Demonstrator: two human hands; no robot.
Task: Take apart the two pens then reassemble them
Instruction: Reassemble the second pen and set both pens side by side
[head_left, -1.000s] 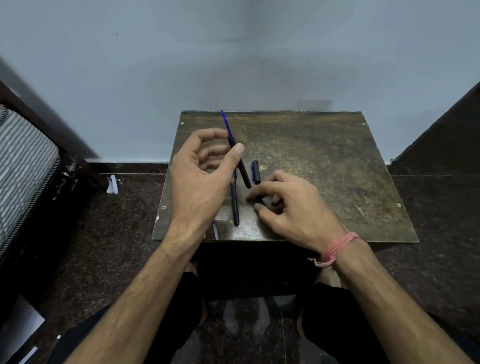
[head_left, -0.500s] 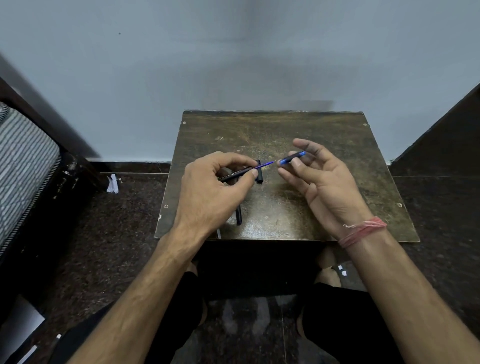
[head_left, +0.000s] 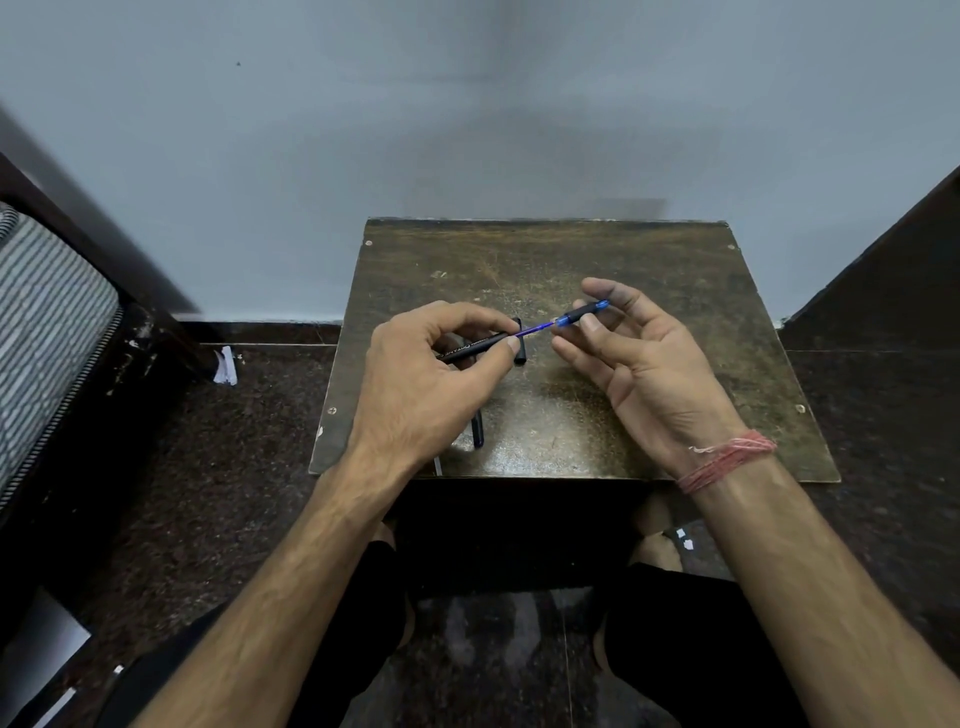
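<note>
A worn wooden table (head_left: 649, 291) against a grey wall (head_left: 467, 104), striped cushion (head_left: 47, 322) left.

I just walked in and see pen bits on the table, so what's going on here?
A person is working on a pen over a small table. The left hand grips the black barrel; the right hand pinches the grip section, with the blue refill exposed between them. Another pen piece lies on the table.

Dim, soft shadows, wide-angle edge distortion
</note>
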